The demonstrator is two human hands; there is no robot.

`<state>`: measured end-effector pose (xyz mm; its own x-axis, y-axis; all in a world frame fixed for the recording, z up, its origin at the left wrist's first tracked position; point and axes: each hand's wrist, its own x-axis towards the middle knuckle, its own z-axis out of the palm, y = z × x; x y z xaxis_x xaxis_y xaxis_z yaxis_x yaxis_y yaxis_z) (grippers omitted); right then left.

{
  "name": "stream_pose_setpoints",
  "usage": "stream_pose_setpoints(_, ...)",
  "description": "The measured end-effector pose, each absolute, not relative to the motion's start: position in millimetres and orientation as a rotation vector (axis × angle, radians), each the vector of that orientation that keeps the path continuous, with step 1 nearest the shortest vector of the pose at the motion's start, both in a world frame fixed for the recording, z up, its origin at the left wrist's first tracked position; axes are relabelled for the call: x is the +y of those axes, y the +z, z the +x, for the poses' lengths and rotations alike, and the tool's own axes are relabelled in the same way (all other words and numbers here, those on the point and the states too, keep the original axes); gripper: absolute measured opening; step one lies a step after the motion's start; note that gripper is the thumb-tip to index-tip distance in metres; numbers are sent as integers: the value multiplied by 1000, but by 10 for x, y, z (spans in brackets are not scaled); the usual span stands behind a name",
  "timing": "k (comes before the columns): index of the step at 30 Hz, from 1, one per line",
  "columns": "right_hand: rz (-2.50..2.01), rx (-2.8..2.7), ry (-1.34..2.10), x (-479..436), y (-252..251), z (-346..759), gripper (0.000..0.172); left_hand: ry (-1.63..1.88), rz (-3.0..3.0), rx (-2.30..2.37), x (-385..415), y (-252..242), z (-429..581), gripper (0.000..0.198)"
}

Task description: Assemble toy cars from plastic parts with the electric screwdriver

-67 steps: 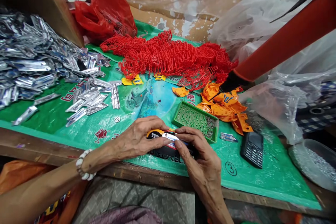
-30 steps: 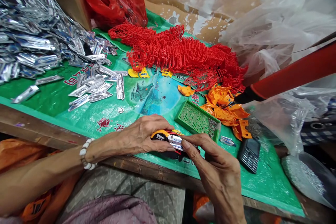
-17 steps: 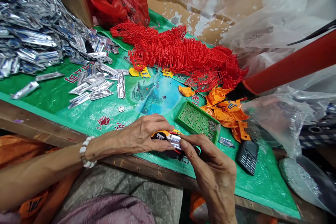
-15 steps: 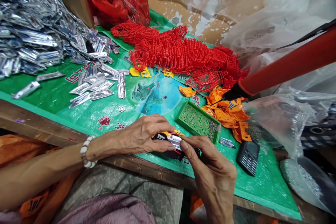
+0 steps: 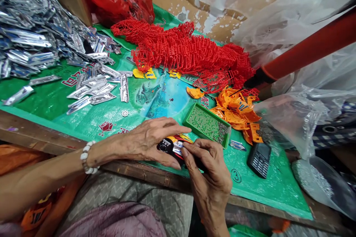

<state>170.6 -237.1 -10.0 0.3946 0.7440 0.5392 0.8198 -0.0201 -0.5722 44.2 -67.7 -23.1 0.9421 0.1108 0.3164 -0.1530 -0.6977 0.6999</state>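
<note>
A small toy car (image 5: 166, 146) in black, yellow and red lies at the table's front edge between my hands. My left hand (image 5: 147, 142) straddles it, thumb on the near side and fingers along the far side. A shiny silver trim piece (image 5: 178, 147) shows on the car's side. With thumb and forefinger pressed together, my right hand (image 5: 207, 163) grips the car at its right end, touching the silver piece. Much of the car is hidden under my fingers. Just beyond it sits a green tray (image 5: 205, 124) of tiny metal screws.
Silver trim pieces (image 5: 25, 40) are heaped at the left. A row of red plastic frames (image 5: 183, 52) stretches across the back. Orange shells (image 5: 236, 107), a black keypad phone (image 5: 260, 160) and a clear bag (image 5: 314, 181) stand right. A red pole-like tool (image 5: 308, 48) reaches in from the right.
My left thumb has moved off the silver piece to the car's near side, uncovering a black part. My right hand has shifted left along the car. The view has moved slightly.
</note>
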Motion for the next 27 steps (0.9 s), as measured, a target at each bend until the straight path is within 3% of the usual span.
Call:
stream_pose_setpoints(4,-1730,-1337,-104,-2357,-84,1740,22,416,2335,-12,-673,-175,448,42)
stream_pose_setpoints(14,-1593,-1486,51,-2448,-42,1923,38,428,2342,18,-652,-149,488,42)
stream_pose_setpoints(27,-1615,-1364,41,-2352,-67,1891,22,323,2346,157,-703,10,498,41)
